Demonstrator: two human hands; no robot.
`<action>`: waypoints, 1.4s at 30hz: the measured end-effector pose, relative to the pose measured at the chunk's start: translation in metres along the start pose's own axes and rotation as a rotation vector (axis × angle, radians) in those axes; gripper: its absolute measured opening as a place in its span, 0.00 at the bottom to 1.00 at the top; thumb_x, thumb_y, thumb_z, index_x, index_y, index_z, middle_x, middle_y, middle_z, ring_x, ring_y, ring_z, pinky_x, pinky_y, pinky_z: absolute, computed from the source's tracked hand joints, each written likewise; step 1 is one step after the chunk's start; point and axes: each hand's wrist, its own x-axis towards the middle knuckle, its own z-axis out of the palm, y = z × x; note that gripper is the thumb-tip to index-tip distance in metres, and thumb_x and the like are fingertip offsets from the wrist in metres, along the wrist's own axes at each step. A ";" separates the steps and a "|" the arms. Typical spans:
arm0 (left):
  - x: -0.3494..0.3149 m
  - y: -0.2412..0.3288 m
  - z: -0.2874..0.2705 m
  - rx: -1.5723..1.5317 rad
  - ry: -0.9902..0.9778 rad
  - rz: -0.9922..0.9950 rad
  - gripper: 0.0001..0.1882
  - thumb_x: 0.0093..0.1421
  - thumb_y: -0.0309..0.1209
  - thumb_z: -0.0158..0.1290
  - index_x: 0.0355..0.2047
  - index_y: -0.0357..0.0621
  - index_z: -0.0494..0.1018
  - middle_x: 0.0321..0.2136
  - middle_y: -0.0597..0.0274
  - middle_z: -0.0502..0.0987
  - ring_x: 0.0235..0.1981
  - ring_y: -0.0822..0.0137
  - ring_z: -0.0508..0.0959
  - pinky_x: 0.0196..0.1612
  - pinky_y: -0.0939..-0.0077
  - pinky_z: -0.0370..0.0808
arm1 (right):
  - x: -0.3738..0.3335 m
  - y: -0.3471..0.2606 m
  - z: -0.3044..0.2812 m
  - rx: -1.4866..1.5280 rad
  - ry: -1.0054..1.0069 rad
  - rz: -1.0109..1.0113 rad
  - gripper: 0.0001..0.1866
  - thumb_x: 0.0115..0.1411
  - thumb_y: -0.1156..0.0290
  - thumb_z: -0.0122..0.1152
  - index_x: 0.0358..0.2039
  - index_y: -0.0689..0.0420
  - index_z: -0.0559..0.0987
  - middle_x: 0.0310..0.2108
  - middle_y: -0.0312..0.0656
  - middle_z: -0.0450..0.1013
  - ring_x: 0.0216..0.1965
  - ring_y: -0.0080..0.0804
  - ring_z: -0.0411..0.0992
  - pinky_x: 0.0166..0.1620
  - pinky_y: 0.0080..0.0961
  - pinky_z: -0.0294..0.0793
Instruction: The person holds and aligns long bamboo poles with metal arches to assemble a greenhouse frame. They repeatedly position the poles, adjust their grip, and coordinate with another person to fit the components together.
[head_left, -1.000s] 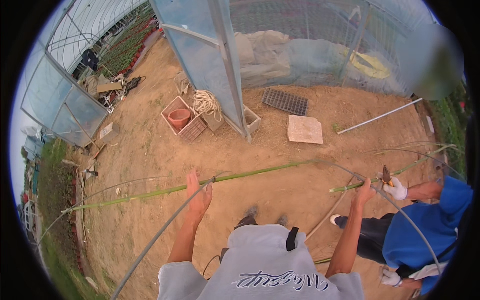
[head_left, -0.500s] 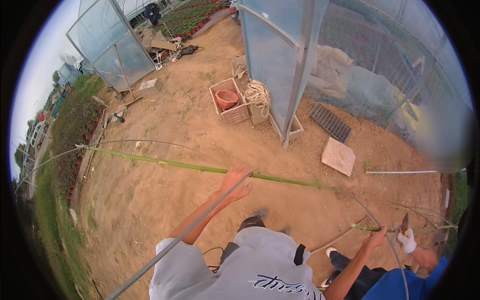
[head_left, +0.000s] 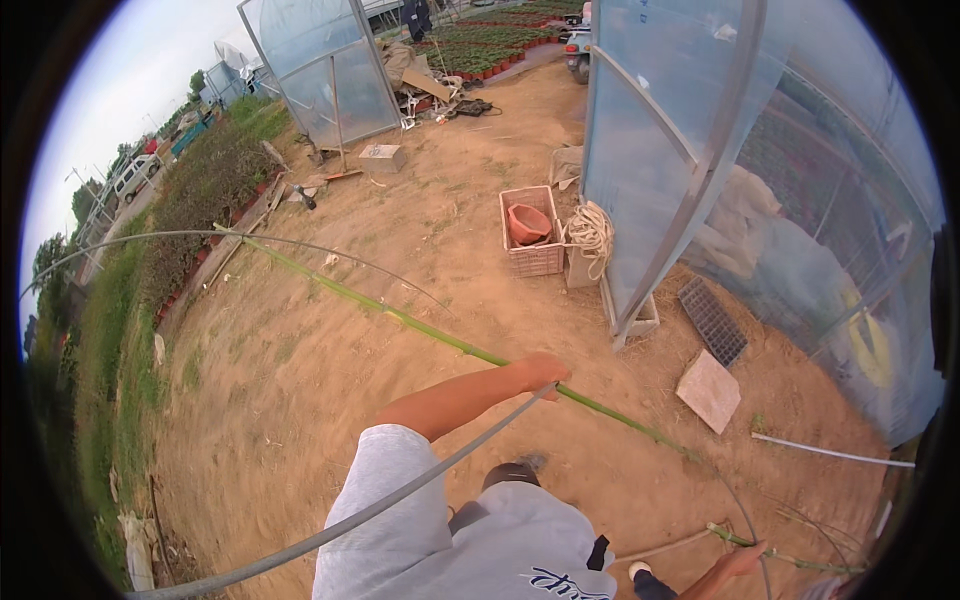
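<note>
A long green bamboo pole (head_left: pixel 420 325) slants from far left down to the right, held up over the ground. My left hand (head_left: pixel 535 373) is closed around it near its middle, arm stretched forward. A thick grey rod (head_left: pixel 400 492) rises from the lower left and its tip meets that hand; whether the fingers hold it too, I cannot tell. At the lower right my right hand (head_left: pixel 742 560) grips a second green pole (head_left: pixel 728 535) close to its end. A thin curved rod (head_left: pixel 330 250) arches past the long pole's far end.
A crate (head_left: pixel 535 262) with a red pot (head_left: pixel 528 224) and a coil of rope (head_left: pixel 590 238) stand by the plastic-sheeted door frame (head_left: pixel 690 180). A black seedling tray (head_left: pixel 712 320), a stone slab (head_left: pixel 708 392) and a white pipe (head_left: pixel 830 450) lie at the right.
The scene has shifted right and down in view. My left arm reaches further out, and the long pole slants more steeply. Another person's gloved hand with pruning shears has left the view.
</note>
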 end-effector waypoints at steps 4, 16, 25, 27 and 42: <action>0.012 -0.014 0.013 -0.017 0.085 0.113 0.23 0.47 0.46 0.64 0.35 0.41 0.74 0.31 0.50 0.76 0.38 0.46 0.77 0.39 0.53 0.73 | -0.066 -0.065 -0.039 0.317 -0.596 -0.221 0.23 0.59 0.58 0.60 0.27 0.71 0.75 0.19 0.42 0.67 0.18 0.29 0.60 0.21 0.32 0.59; 0.014 -0.008 0.008 0.015 0.021 0.028 0.21 0.44 0.43 0.65 0.31 0.39 0.75 0.30 0.46 0.77 0.38 0.45 0.77 0.40 0.53 0.74 | -0.014 -0.060 -0.025 0.099 -0.932 -0.042 0.20 0.59 0.57 0.60 0.38 0.64 0.73 0.31 0.44 0.67 0.30 0.32 0.63 0.33 0.31 0.62; 0.009 -0.005 0.005 0.021 -0.018 0.013 0.22 0.47 0.43 0.64 0.35 0.38 0.76 0.31 0.47 0.77 0.39 0.46 0.78 0.41 0.53 0.74 | 0.007 -0.060 -0.030 -0.005 -1.037 0.021 0.22 0.60 0.56 0.61 0.46 0.59 0.71 0.40 0.46 0.68 0.39 0.34 0.64 0.42 0.30 0.64; 0.008 -0.003 0.002 0.039 -0.025 0.020 0.22 0.48 0.43 0.64 0.35 0.38 0.76 0.31 0.47 0.77 0.39 0.46 0.78 0.41 0.53 0.74 | 0.011 -0.058 -0.034 -0.024 -1.059 0.038 0.23 0.60 0.56 0.61 0.48 0.58 0.70 0.42 0.47 0.68 0.41 0.35 0.65 0.44 0.30 0.65; 0.007 -0.005 0.010 0.031 -0.034 0.002 0.23 0.48 0.44 0.64 0.37 0.38 0.76 0.34 0.47 0.77 0.41 0.47 0.77 0.44 0.55 0.74 | 0.168 -0.118 -0.053 -0.790 -1.747 -0.068 0.30 0.61 0.55 0.61 0.61 0.49 0.67 0.56 0.50 0.68 0.56 0.39 0.68 0.59 0.29 0.69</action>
